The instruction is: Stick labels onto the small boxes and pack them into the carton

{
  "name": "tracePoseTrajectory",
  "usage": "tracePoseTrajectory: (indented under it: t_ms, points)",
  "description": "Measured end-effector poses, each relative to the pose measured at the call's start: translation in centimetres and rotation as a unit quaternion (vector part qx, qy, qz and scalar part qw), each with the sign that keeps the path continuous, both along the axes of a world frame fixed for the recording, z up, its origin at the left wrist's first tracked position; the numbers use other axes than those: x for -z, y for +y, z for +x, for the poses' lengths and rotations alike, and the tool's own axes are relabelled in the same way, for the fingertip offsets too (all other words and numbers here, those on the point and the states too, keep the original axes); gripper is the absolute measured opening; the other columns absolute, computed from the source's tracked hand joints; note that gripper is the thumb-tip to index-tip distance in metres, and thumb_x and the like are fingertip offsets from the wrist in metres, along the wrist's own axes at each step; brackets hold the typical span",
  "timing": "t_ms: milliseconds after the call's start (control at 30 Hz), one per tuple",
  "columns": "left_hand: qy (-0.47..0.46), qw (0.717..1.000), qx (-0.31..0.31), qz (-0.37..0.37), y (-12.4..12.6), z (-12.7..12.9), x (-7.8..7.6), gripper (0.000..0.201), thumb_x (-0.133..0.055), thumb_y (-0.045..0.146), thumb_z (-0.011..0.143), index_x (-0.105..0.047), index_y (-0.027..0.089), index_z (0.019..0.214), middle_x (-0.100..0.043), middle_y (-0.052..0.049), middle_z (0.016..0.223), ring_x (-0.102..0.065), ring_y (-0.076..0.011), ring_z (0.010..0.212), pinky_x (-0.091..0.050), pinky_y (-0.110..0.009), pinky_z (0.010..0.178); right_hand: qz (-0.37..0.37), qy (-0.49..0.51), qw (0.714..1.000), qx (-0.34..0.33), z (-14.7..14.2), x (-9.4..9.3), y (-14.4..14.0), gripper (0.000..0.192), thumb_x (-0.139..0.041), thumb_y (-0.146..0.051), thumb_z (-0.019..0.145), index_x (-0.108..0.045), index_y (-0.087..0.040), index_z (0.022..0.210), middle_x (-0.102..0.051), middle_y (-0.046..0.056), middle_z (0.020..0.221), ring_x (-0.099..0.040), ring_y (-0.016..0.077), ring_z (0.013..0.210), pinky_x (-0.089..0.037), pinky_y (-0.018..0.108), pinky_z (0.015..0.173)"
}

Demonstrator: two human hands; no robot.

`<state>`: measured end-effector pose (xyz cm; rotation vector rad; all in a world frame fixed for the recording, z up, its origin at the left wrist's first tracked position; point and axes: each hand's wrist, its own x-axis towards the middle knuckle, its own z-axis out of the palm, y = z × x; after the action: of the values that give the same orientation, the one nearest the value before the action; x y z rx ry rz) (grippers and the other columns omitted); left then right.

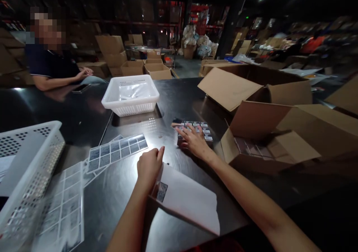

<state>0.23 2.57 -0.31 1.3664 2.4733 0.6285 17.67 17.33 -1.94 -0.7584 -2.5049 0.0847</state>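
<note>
While left hand (149, 165) is gripping white carton (191, 198), right hand (195, 141) is spreading open across small boxes (206, 130), eleven-o'clock basket (137, 109) is holding plastic (137, 92).

I watch through one head-worn camera, facing forward and down, close over the bare left hand (150, 165) and bare right hand (194, 139), across a shiny dark metal table (177, 95) toward distant red metal racks (199, 11).
</note>
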Motion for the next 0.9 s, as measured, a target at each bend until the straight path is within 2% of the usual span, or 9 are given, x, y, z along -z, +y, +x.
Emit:
tracePoseTrajectory:
  t_ms: [133, 233, 300, 367, 467, 567, 667, 800, 900]
  points:
    - [-0.026, 0.999, -0.003, 0.022, 0.2, 0.0, 0.3, 0.048, -0.039, 0.050, 0.098, -0.064, 0.021, 0.070, -0.066, -0.007, 0.066, -0.062, -0.0210, 0.068, -0.027, -0.028, 0.058, 0.045, -0.012, 0.999, -0.007, 0.6, 2.2, -0.3, 0.060, -0.051, -0.004, 0.093, -0.041, -0.022, 0.149, -0.069, 0.013, 0.129, -0.045, 0.0300, 0.141, -0.012, 0.067, 0.116]
    - [-0.121, 0.991, -0.004, 0.054, 0.4, 0.2, 0.7, 0.039, -0.047, 0.052, 0.094, -0.069, 0.021, 0.088, -0.071, -0.006, 0.073, -0.067, -0.0222, 0.073, -0.039, -0.029, 0.064, 0.098, 0.059, 0.993, -0.014, 0.9, 2.9, -0.8, 0.058, -0.048, -0.007, 0.092, -0.037, -0.019, 0.147, -0.073, 0.013, 0.117, -0.053, 0.0295, 0.132, -0.019, 0.065, 0.113]
    - [-0.198, 0.975, 0.000, 0.099, 0.5, 0.5, 0.9, 0.041, -0.061, 0.054, 0.085, -0.069, 0.020, 0.107, -0.075, -0.008, 0.087, -0.069, -0.0228, 0.078, -0.045, -0.030, 0.068, 0.129, 0.136, 0.981, -0.048, 0.9, 2.9, -1.7, 0.060, -0.049, -0.008, 0.089, -0.034, -0.018, 0.146, -0.074, 0.012, 0.114, -0.059, 0.0295, 0.121, -0.026, 0.062, 0.108]
    - [-0.251, 0.957, 0.022, 0.145, 0.5, 1.0, 1.0, 0.062, -0.074, 0.052, 0.074, -0.063, 0.019, 0.125, -0.075, -0.011, 0.105, -0.068, -0.0196, 0.071, -0.047, -0.029, 0.063, 0.151, 0.196, 0.965, -0.087, 1.0, 2.5, -2.9, 0.059, -0.051, -0.008, 0.086, -0.036, -0.020, 0.142, -0.074, 0.009, 0.110, -0.061, 0.0280, 0.115, -0.030, 0.059, 0.106]
    - [-0.308, 0.933, 0.079, 0.168, 0.2, 1.8, 0.6, 0.067, -0.079, 0.046, 0.068, -0.063, 0.019, 0.126, -0.073, -0.010, 0.111, -0.051, -0.0075, 0.046, -0.037, -0.023, 0.044, 0.143, 0.206, 0.958, -0.139, 1.5, 1.0, -4.9, 0.049, -0.054, -0.009, 0.087, -0.045, -0.029, 0.131, -0.073, 0.003, 0.107, -0.062, 0.0251, 0.114, -0.030, 0.055, 0.108]
    - [-0.302, 0.927, 0.093, 0.203, -0.2, 2.3, -0.1, 0.053, -0.080, 0.036, 0.065, -0.068, 0.021, 0.115, -0.073, -0.004, 0.104, -0.039, -0.0022, 0.042, -0.031, -0.020, 0.040, 0.056, 0.200, 0.962, -0.176, 2.8, -1.6, -6.0, 0.046, -0.068, -0.024, 0.086, -0.049, -0.028, 0.128, -0.062, 0.010, 0.128, -0.054, 0.0290, 0.127, -0.038, 0.053, 0.108]
    - [-0.265, 0.933, 0.076, 0.231, -0.5, 2.6, -0.7, 0.054, -0.080, 0.031, 0.063, -0.068, 0.024, 0.115, -0.072, -0.003, 0.111, -0.035, -0.0002, 0.041, -0.031, -0.019, 0.039, -0.079, 0.288, 0.942, -0.150, 4.4, -4.1, -6.3, 0.047, -0.078, -0.035, 0.081, -0.056, -0.027, 0.121, -0.048, 0.012, 0.142, -0.048, 0.0300, 0.133, -0.045, 0.049, 0.106]
    - [-0.223, 0.938, 0.089, 0.248, -0.8, 3.0, -0.6, 0.051, -0.079, 0.032, 0.064, -0.068, 0.024, 0.113, -0.071, -0.005, 0.117, -0.035, 0.0005, 0.040, -0.031, -0.018, 0.037, -0.277, 0.425, 0.852, -0.127, 5.2, -5.7, -6.7, 0.007, -0.065, -0.032, 0.093, -0.063, -0.026, 0.096, -0.066, 0.004, 0.105, -0.064, 0.0206, 0.108, -0.052, 0.040, 0.098]
    - [-0.186, 0.937, 0.116, 0.271, -0.8, 3.2, 0.1, 0.049, -0.079, 0.030, 0.065, -0.068, 0.024, 0.112, -0.071, -0.005, 0.120, -0.037, 0.0008, 0.040, -0.033, -0.017, 0.037, -0.427, 0.401, 0.801, -0.125, 5.0, -5.7, -6.7, 0.014, -0.067, -0.036, 0.090, -0.064, -0.023, 0.094, -0.068, 0.002, 0.092, -0.067, 0.0173, 0.091, -0.054, 0.036, 0.090]
